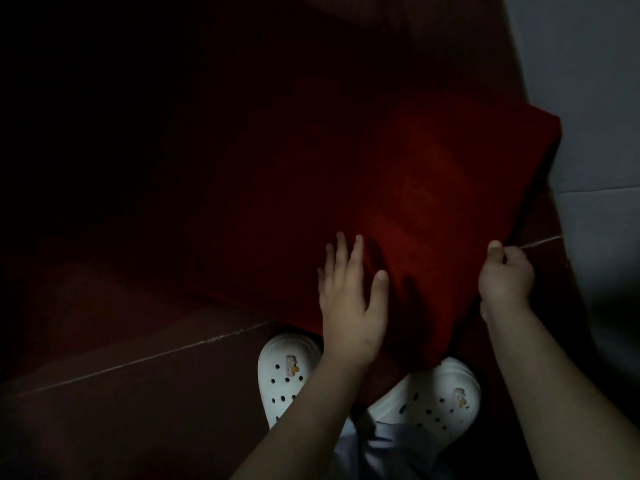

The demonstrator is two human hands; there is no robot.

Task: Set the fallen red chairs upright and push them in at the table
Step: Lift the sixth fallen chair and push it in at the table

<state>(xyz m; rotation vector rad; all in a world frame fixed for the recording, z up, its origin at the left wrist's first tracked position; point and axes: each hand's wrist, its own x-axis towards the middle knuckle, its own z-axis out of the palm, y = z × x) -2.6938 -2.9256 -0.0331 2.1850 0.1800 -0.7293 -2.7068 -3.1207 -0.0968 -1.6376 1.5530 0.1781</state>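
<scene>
Here: red chair [398, 202] fills centre, dim light; upright or tilted, cannot tell. Left hand [349, 299] flat on its near padded face, fingers straight. Right hand [505, 275] curled round chair's right edge. White clogs [287, 372] partly under near edge. Pale wall [595, 98] just beside chair on right; dark floor [138, 410] open to left.

Left hand [353, 299] flat, fingers spread; right hand [505, 277] apparently grips the red chair [415, 181]
</scene>
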